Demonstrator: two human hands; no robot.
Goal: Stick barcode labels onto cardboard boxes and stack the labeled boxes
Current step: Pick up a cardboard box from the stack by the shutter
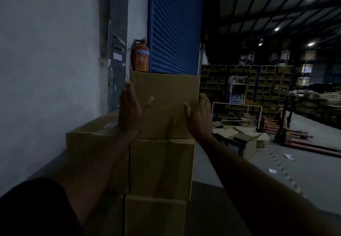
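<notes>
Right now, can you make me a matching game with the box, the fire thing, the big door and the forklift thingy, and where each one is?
Things:
1. brown cardboard top box
2. orange fire extinguisher
3. blue ribbed roller shutter
4. red pallet jack

Places:
A. on the floor at the right
B. between the left hand and right hand
C. tall, behind the stack
D. on the wall, left of the shutter

Pairs: 1-B, 2-D, 3-C, 4-A

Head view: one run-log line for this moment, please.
step: stacking | top box on stack | left hand, right hand flat against its sides | label: unseen
</notes>
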